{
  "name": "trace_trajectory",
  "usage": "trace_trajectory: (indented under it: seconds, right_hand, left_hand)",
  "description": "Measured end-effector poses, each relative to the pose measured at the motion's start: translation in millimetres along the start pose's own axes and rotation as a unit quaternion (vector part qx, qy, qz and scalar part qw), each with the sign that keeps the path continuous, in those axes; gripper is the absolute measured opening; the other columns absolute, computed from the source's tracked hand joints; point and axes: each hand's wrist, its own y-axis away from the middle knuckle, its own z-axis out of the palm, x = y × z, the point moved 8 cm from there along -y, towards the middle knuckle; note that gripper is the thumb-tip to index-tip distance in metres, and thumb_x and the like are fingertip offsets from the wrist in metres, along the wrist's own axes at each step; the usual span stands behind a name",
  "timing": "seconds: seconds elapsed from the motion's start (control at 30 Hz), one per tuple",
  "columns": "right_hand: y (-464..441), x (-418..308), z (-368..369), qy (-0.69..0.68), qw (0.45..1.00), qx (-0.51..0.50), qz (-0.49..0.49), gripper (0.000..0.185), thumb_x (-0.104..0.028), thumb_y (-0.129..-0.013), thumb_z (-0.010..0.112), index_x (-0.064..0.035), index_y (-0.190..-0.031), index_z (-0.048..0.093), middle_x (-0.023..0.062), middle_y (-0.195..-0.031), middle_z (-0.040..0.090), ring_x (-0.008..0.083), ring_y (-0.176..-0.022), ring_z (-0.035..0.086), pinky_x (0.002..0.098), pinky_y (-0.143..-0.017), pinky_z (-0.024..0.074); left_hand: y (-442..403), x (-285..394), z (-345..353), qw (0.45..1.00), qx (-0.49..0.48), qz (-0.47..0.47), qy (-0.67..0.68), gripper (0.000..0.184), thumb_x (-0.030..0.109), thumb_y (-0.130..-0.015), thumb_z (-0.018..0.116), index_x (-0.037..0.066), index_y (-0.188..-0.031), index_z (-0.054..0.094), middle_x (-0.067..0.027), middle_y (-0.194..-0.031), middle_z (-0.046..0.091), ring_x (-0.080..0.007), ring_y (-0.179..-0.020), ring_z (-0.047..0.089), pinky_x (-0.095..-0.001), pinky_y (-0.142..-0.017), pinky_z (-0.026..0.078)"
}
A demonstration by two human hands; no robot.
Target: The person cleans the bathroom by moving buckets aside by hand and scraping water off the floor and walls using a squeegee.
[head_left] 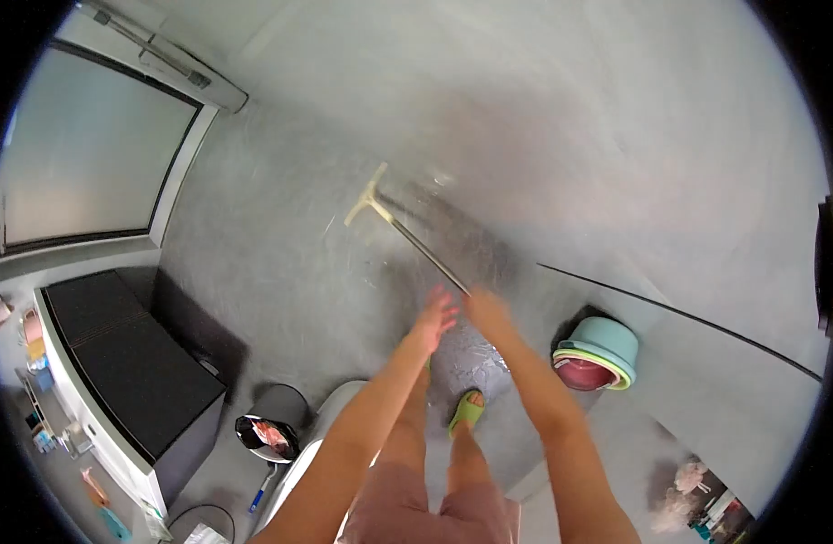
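Note:
A floor squeegee with a cream T-shaped head and a metal pole reaches away from me over the wet grey surface. My right hand, somewhat blurred, is wrapped around the near end of its pole. Just left of the pole, my left hand is open with its fingers spread, apart from the pole as far as I can see. Below my hands, a green slipper is on one foot; my left forearm mostly covers the other foot.
A dark-fronted cabinet stands at left, below a frosted window. A trash bin with a black liner is near my left arm. Stacked basins are at right, below a thin dark line. Water shines on the floor.

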Motion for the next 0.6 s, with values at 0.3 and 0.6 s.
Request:
trace_trajectory:
  seconds: [0.3, 0.6]
  right_hand:
    - [-43, 14, -3, 0.035, 0.980, -0.143, 0.133, 0.032, -0.027, -0.089, 0.039, -0.0023, -0.093, 0.058, 0.0141, -0.090, 0.061, 0.0289, -0.087, 0.061, 0.0386, -0.069, 0.0496]
    - [239, 220, 24, 0.033, 0.926, -0.163, 0.339, 0.051, -0.043, -0.087, 0.039, 0.0028, -0.101, 0.055, 0.0171, -0.089, 0.062, 0.0351, -0.086, 0.060, 0.0422, -0.072, 0.0485]
  left_hand:
    - [-19, -4, -1, 0.999, 0.016, -0.019, -0.036, 0.049, 0.035, -0.090, 0.039, 0.019, -0.134, 0.024, -0.0051, -0.132, 0.035, -0.0209, -0.112, 0.043, -0.0377, -0.092, 0.037]
    - [26, -175, 100, 0.988, -0.066, -0.093, -0.106, 0.051, 0.036, -0.088, 0.041, 0.022, -0.134, 0.024, -0.0067, -0.135, 0.031, -0.0238, -0.113, 0.042, -0.0402, -0.092, 0.036]
